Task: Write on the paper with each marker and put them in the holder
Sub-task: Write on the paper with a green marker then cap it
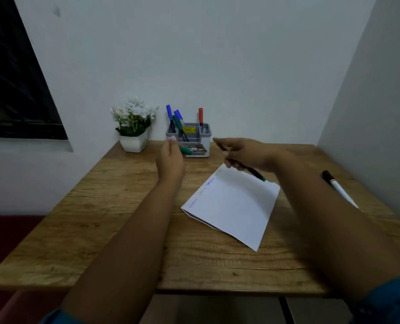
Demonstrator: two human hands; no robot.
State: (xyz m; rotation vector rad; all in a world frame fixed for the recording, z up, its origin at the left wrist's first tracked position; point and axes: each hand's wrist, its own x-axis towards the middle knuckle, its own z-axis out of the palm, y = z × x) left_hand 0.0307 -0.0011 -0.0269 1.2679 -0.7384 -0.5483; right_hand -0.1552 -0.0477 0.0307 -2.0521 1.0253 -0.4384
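Closest to me, the white sheet of paper (234,206) lies on the wooden table (100,218), blue writing along its far-left edge. Above it my right hand (243,154) grips an uncapped green marker (252,171), while my left hand (171,157) pinches its green cap (185,150) before the grey plastic holder (192,136).

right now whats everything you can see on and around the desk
desk: one, wood, against the wall
holder: one, grey, back of desk
markers in holder: four, two blue, one green, one red
paper: one, white, desk middle, writing along its left edge
black marker: one, capped, lying right of paper
plant: one, white flowers, white pot, left of holder
window: one, dark, left wall
green cap: one, in left hand
green marker: one, uncapped, in right hand
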